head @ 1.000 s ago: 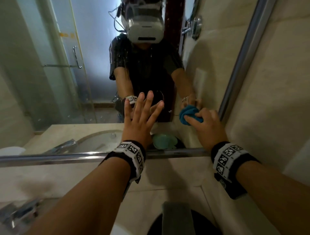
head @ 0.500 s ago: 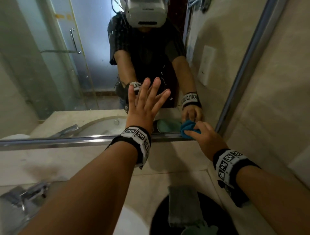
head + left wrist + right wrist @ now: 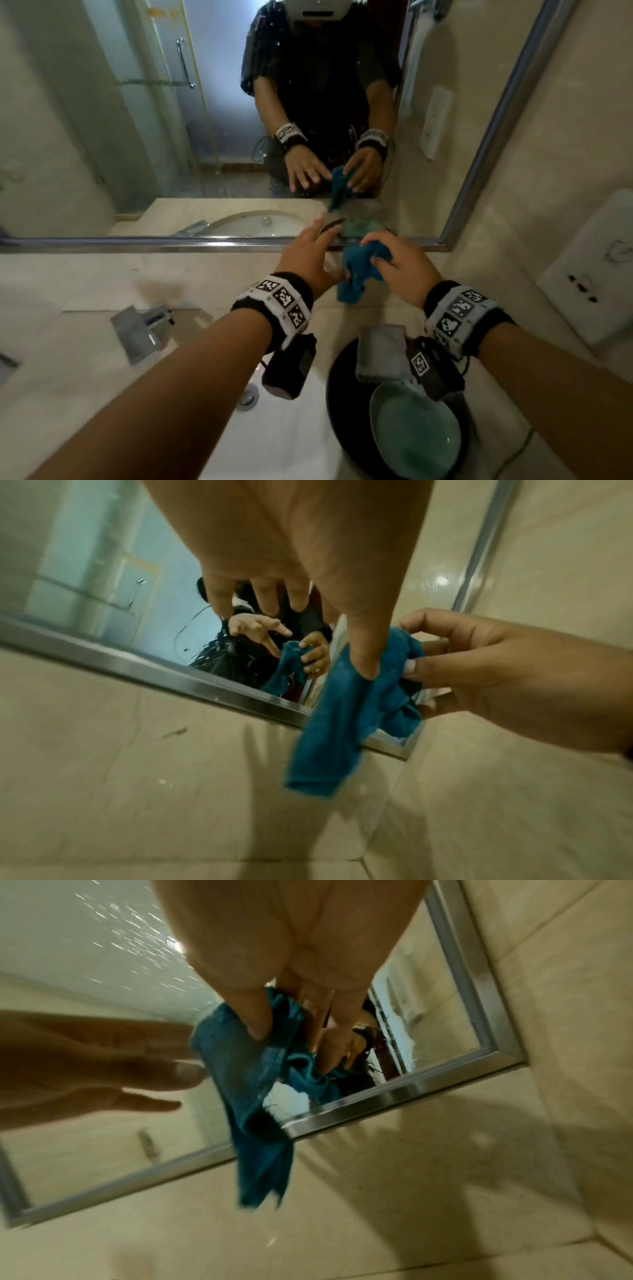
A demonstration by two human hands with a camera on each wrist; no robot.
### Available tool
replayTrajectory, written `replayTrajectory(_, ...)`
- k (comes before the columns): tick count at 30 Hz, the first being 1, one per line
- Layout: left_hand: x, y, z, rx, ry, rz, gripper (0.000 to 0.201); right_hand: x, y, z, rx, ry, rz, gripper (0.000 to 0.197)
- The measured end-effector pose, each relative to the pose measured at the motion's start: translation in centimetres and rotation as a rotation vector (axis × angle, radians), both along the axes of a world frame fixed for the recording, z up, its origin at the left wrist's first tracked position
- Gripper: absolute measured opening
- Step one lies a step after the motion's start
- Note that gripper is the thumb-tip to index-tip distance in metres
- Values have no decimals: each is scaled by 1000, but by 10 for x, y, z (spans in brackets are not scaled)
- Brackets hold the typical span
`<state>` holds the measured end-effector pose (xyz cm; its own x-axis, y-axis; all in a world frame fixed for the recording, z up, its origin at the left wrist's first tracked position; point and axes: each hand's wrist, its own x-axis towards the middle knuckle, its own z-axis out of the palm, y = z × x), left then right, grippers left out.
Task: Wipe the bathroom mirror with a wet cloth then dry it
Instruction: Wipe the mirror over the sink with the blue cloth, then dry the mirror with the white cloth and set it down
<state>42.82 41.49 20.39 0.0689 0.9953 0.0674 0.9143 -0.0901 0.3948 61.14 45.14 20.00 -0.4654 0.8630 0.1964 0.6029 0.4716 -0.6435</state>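
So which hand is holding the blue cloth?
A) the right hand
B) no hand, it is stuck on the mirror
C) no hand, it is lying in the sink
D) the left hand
A: the right hand pinches the blue cloth in its curled fingers just below the mirror's frame, while the left hand has its fingers spread, only the thumb touching the cloth.

Both hands are off the glass, low by the mirror [image 3: 137,120] and its steel bottom frame [image 3: 137,244], over a bare strip of bench [image 3: 68,274]. The tap [image 3: 144,329] stands off to the left, well apart. Nearer the person, a black tray [image 3: 337,377] carries a grey folded cloth [image 3: 380,353] and a green dish [image 3: 414,431] beneath the right wrist. A wall socket [image 3: 589,270] sits to the right.
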Motion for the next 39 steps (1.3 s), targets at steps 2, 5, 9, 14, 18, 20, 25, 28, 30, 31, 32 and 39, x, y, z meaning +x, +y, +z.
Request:
replayTrajectory(2,-6,-24,2,-51,-172,20,67,-11,-19,7,-46,63,82,24)
replayTrajectory(5,-22,-56,5,-40,-269,78,36,-31,-39,12,-105,148,176,27)
replayTrajectory(9,-56,-94,4,-53,-393,179,15,-68,-69,10,-163,190,221,31)
replayTrajectory(14,-122,-146,-12,-136,-429,280,14,-126,-106,-2,-163,106,218,28)
replayTrajectory(18,-191,-200,-28,-188,-367,319,18,-187,-136,-23,-252,72,283,24)
replayTrajectory(20,-222,-224,-36,-199,-366,358,22,-213,-149,-36,-288,62,302,22)
replayTrajectory(25,-319,-282,-67,-208,-394,493,23,-318,-196,-67,-327,2,340,14)
replayTrajectory(28,-367,-306,-88,-180,-461,548,21,-375,-217,-82,-353,-47,389,12)
replayTrajectory(30,-395,-319,-103,-188,-493,577,19,-407,-229,-93,-368,-60,387,10)
replayTrajectory(31,-407,-325,-110,-185,-519,597,17,-422,-235,-99,-380,-49,379,10)
replayTrajectory(32,-418,-330,-117,-177,-543,621,17,-436,-240,-105,-385,-34,373,12)
replayTrajectory(39,-459,-347,-155,-170,-610,748,24,-506,-268,-146,-347,-55,351,14)
